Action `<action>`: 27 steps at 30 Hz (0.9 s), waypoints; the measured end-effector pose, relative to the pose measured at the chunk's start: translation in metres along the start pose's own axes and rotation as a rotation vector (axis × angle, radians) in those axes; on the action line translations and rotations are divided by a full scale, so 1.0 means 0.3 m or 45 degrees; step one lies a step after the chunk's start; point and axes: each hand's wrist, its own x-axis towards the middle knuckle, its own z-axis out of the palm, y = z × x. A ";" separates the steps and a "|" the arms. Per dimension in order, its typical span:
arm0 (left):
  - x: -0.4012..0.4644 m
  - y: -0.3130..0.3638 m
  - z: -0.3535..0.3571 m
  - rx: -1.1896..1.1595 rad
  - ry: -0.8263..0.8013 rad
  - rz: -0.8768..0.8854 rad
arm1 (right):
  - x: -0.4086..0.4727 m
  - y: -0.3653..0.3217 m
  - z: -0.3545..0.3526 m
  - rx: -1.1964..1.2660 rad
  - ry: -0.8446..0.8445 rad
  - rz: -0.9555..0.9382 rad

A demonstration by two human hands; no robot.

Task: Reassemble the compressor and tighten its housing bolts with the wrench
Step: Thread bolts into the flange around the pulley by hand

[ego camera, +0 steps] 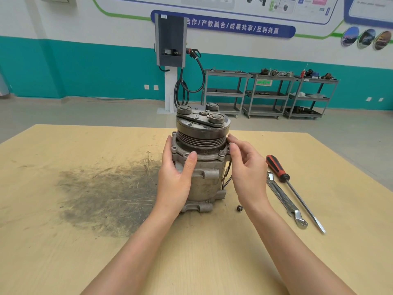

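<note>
Grey cast metal forms the compressor point(202, 167), which stands upright near the middle of the wooden table point(85, 241), its dark ribbed pulley point(202, 137) and clutch plate on top. The left hand point(176, 179) is wrapped round the housing's left side, thumb on the front below the flange and fingers reaching behind, so that much of that flank is hidden. The right hand point(246, 167) sits at the right edge of the flange, fingers curled with the tips together at the rim; whether they pinch a bolt there cannot be made out, since the fingertips cover the spot. One bolt head point(221, 153) shows on the flange's front right, between the two hands. A small dark loose bolt point(239, 208) lies on the table just beside the compressor's base, under the right wrist. Right of that hand, a wrench point(285, 199) and a red-and-black-handled screwdriver point(291, 188) lie side by side. A dark smudge point(106, 199) stains the wood to the left. Beyond the table, grey shelf carts point(270, 94) hold assorted parts too small to identify, beside a wall-mounted charging unit point(170, 41).
</note>
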 end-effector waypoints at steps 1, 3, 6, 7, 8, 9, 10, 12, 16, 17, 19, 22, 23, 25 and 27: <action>0.000 0.001 0.000 0.001 0.000 -0.003 | 0.003 0.001 0.004 0.012 0.012 0.012; 0.001 0.001 0.000 0.008 0.004 -0.006 | 0.011 -0.001 0.011 0.032 0.033 0.047; 0.002 -0.002 0.001 0.022 0.011 -0.009 | 0.020 -0.001 0.014 0.035 0.062 0.080; 0.001 -0.003 0.001 0.023 0.013 -0.010 | 0.020 0.001 0.012 0.047 0.062 0.088; 0.001 -0.003 0.001 0.023 0.014 -0.010 | 0.019 0.005 0.007 0.072 0.054 0.096; 0.000 -0.004 0.000 0.024 0.013 -0.008 | 0.016 0.007 0.003 0.101 0.035 0.099; 0.001 -0.004 0.000 0.024 0.010 -0.004 | 0.012 0.008 -0.001 0.112 0.021 0.087; 0.001 -0.004 0.001 0.026 0.008 0.006 | 0.003 0.010 -0.006 0.092 0.000 0.042; 0.002 -0.007 0.003 0.015 0.007 -0.002 | 0.003 0.010 0.005 0.111 0.018 0.063; 0.003 -0.007 0.003 0.013 0.007 -0.005 | 0.007 0.010 0.008 0.121 0.031 0.080; 0.003 -0.009 0.002 0.005 0.009 -0.010 | 0.012 0.010 0.013 0.115 0.053 0.089; 0.002 -0.008 0.001 0.002 0.008 -0.015 | 0.009 0.016 0.006 0.152 0.049 0.099; 0.002 -0.007 0.000 0.006 0.007 -0.011 | 0.005 0.016 0.002 0.147 0.038 0.084; 0.001 -0.007 0.002 0.011 0.005 -0.008 | 0.001 0.018 -0.003 0.115 0.018 0.046; 0.000 -0.006 0.002 0.007 0.005 -0.010 | 0.001 0.014 -0.001 0.101 0.020 0.043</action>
